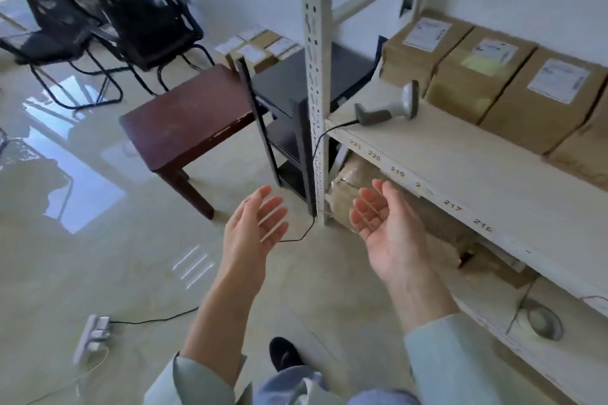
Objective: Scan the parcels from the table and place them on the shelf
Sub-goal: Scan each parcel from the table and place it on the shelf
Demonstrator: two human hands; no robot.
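Brown-paper parcels (487, 76) are lined along the shelf (460, 161) at right, labels up; more (255, 46) wait beyond the dark table (187, 115). The barcode scanner (391, 105) is parked within reach. Left hand (253, 233) and right hand (385, 230): each grip spread, empty.

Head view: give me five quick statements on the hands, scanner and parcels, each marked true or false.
1. Both hands, left and right, are open and hold nothing. True.
2. The scanner is in the right hand. False: it lies on the shelf.
3. Parcels with white labels stand in a row at the back of the shelf. True.
4. The brown table holds a stack of parcels. False: no parcel shows on its top; some boxes sit beyond it.
5. The scanner's cable hangs off the shelf edge toward the floor. True.
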